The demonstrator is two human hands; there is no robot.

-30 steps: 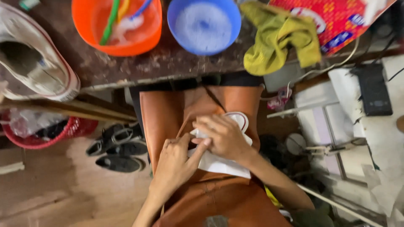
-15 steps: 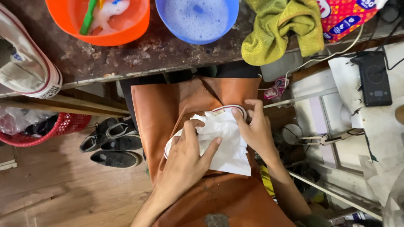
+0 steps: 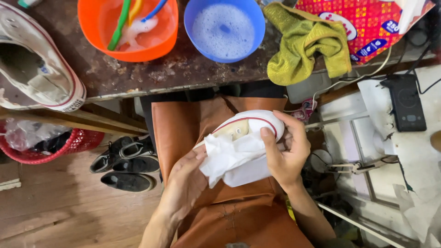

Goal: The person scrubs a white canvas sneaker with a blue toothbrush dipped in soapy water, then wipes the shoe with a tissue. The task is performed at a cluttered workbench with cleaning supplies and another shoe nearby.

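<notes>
While both hands work over the lap, a white sneaker (image 3: 248,126) with a red stripe along its sole lies on the orange-brown apron (image 3: 179,126), just below the near edge of the table (image 3: 151,73). The right hand (image 3: 287,154) is clamped on the shoe's toe end, thumb across its top. The left hand (image 3: 186,177) presses a crumpled white tissue (image 3: 232,158) against the shoe's side, fingers closed on the paper.

On the table, an orange bowl (image 3: 126,27) holding coloured brushes in suds sits beside a blue bowl (image 3: 224,28) of foamy water near the far edge. A yellow-green cloth (image 3: 305,43) hangs over the near edge to the right, touching a red patterned packet (image 3: 367,23). Another white sneaker (image 3: 36,69) rests at the table's left end. Dark shoes (image 3: 126,163) lie on the wooden floor beside a red basket (image 3: 69,142).
</notes>
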